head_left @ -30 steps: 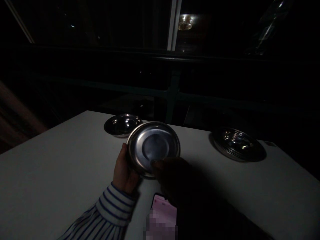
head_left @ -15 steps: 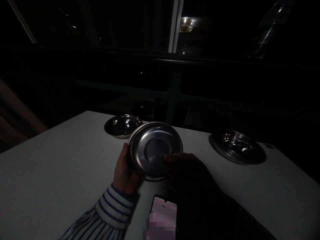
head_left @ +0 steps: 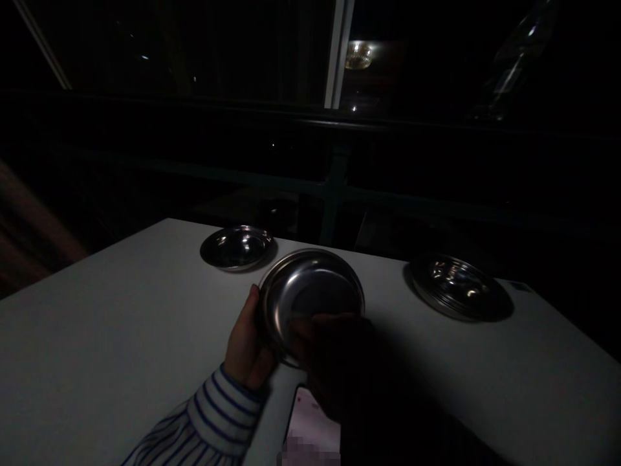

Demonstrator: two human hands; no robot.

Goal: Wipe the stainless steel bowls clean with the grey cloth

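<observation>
Grasping a metal dish (head_left: 317, 281) by its left edge with the left hand (head_left: 245, 346), thumb up along the rim and palm tucked in at the lower left. Cannot tell how tightly curled behind the metal. Holding the dish tilted, with its round face toward the camera, over the white table (head_left: 97, 349) and directly to the right of the left palm. Reaching in from the right with the right hand (head_left: 334, 353), almost black in shadow, across the lower part of that face. Cannot tell there whether pressing on the metal or only passing in front of it, nor how far closed at the fingers. Wearing a striped sleeve (head_left: 220, 414) on the left arm. Can also see a phone (head_left: 313, 421) with a lit screen below the dish, partly covered by the right arm. Farther back, can make out another dish (head_left: 237, 249) on the table, just beyond the held one to the left, and a stack of dishes (head_left: 458, 288) well apart to the right.
</observation>
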